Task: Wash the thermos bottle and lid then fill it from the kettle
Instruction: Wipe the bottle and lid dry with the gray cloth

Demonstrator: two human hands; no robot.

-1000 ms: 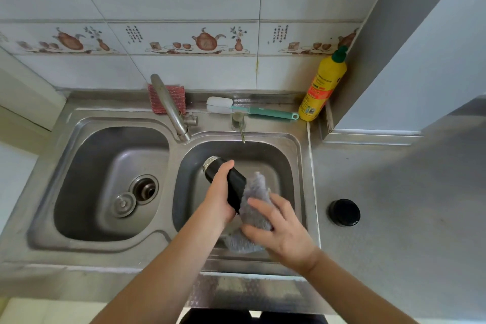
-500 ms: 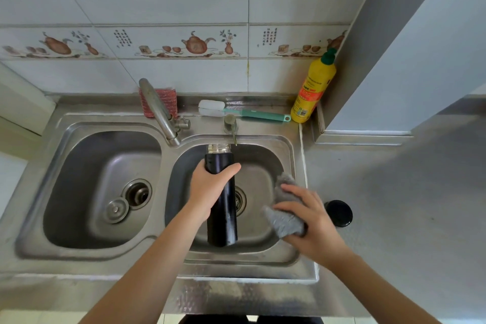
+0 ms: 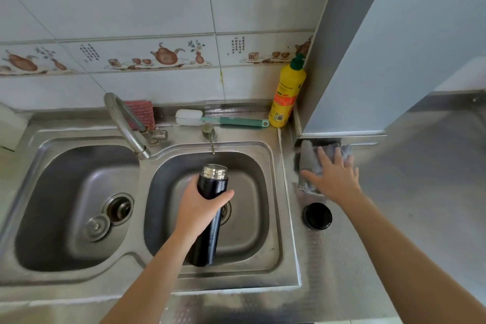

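My left hand (image 3: 200,208) grips a black thermos bottle (image 3: 209,229) around its upper body, holding it upright over the right sink basin (image 3: 252,231). The bottle's steel threaded mouth is uncovered. Its black lid (image 3: 317,216) lies on the steel counter just right of the sink. My right hand (image 3: 332,177) rests flat with spread fingers on a grey cloth (image 3: 310,163) that lies on the counter behind the lid. No kettle is in view.
A swivel faucet (image 3: 126,126) hangs over the divider between the two basins; the left basin (image 3: 52,218) holds a drain plug. Behind the sink are a red scouring pad (image 3: 139,113), a green-handled bottle brush (image 3: 223,121) and a yellow detergent bottle (image 3: 288,95). A grey wall column (image 3: 368,60) stands at right.
My right hand carried the grey cloth out of the basin and laid it on the counter, fingers now flat. My left hand turned the bottle from tilted to upright.
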